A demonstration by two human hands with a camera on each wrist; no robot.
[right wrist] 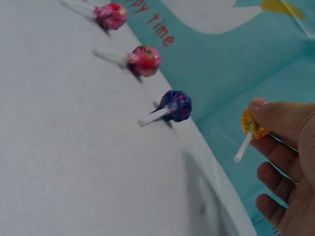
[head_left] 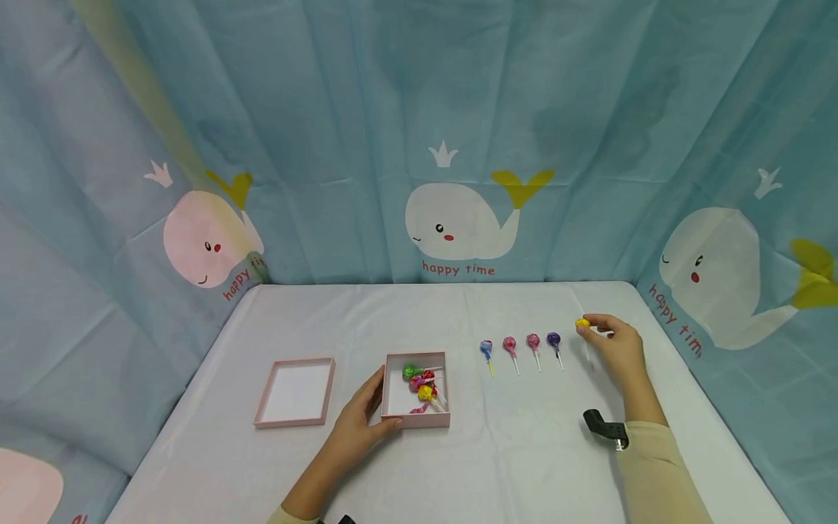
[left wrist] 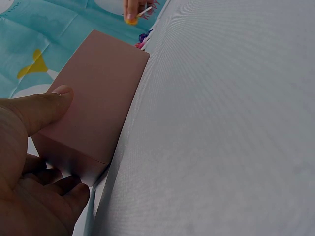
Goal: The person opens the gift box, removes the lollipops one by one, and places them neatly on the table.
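My right hand (head_left: 618, 351) pinches a yellow lollipop (right wrist: 253, 127) by its wrapped head between thumb and fingers, its white stick pointing down. It is held above the table, to the right of a row of lollipops: a blue one (head_left: 487, 348), two pink ones (head_left: 510, 344) and a purple one (head_left: 553, 340). With its thumb on the front wall and fingers round the left side, my left hand (head_left: 356, 422) grips an uncovered pink box (left wrist: 96, 93). Inside the box lie several lollipops, among them a green one (head_left: 409, 372) and a yellow one (head_left: 426, 393).
A pink box lid (head_left: 329, 393) with a white inside lies left of the box. White cloth (head_left: 517, 458) covers the table. Blue curtains (head_left: 360, 109) printed with whales hang along the back and both sides.
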